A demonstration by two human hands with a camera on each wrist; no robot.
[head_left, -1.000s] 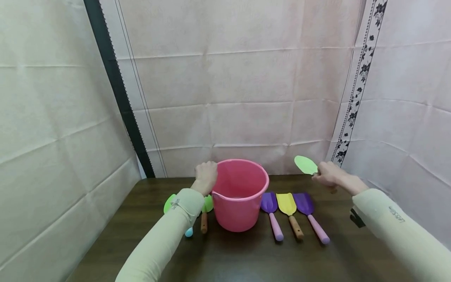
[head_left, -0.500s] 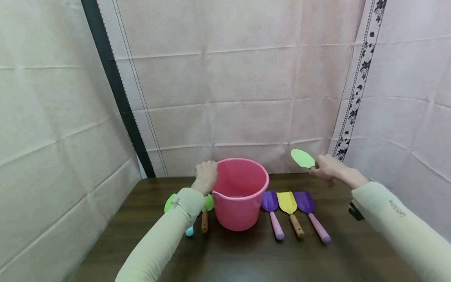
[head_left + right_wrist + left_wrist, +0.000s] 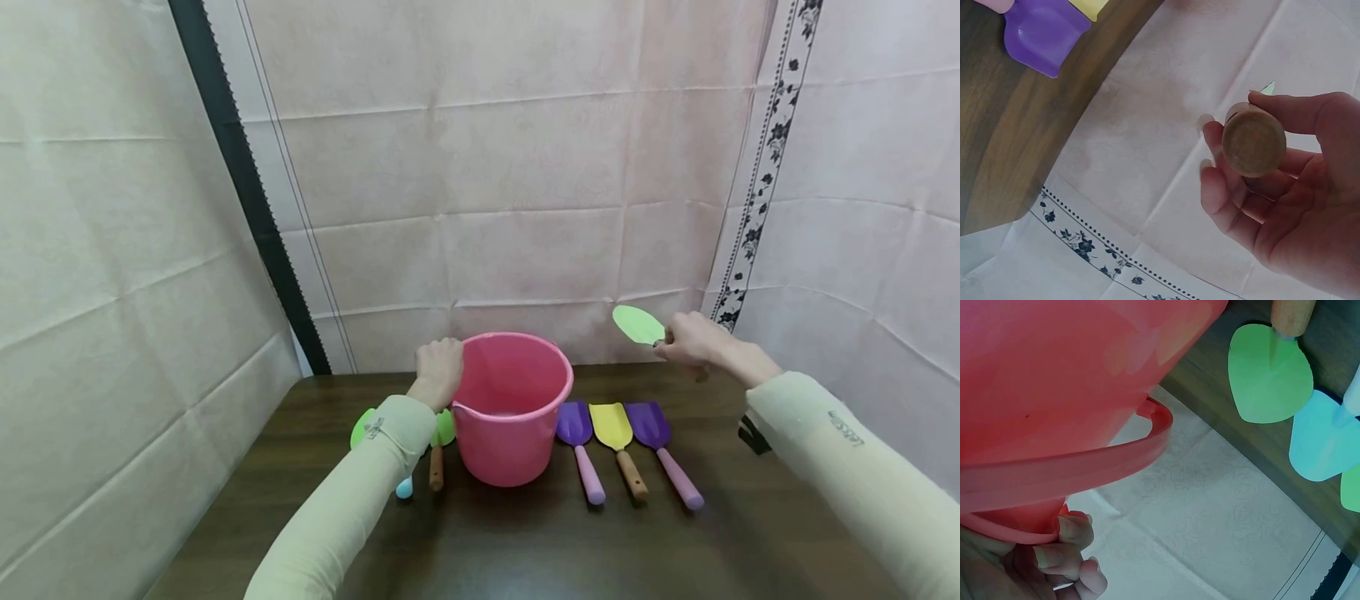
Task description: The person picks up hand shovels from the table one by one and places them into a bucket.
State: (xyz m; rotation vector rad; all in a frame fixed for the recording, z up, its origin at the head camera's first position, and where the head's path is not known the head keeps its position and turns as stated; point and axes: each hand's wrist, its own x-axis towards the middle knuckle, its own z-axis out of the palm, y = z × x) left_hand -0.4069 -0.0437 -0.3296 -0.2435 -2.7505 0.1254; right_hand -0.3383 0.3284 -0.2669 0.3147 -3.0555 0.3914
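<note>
A pink bucket [image 3: 504, 450] stands upright on the dark wooden table. My left hand [image 3: 439, 367] grips its rim on the left side, and the left wrist view shows the fingers curled at the rim below the bucket's handle [image 3: 1085, 465]. Up at the right, clear of the table, my right hand [image 3: 697, 342] holds a trowel with a light green blade [image 3: 637, 324]. In the right wrist view the fingers and thumb close round its wooden handle [image 3: 1254, 144], seen end-on. The blade points left, toward the bucket.
Right of the bucket lie a purple shovel [image 3: 574, 423], a yellow shovel [image 3: 611, 425] and another purple shovel [image 3: 649, 423]. On the left, partly behind my forearm, are a green trowel [image 3: 1270, 375], a light blue one [image 3: 1322, 440] and another green one [image 3: 1352, 487]. Cloth hangs around the table [image 3: 480, 558].
My right hand has risen slightly and moved a little left with the green trowel. The left hand keeps its grip on the bucket, which stays in place.
</note>
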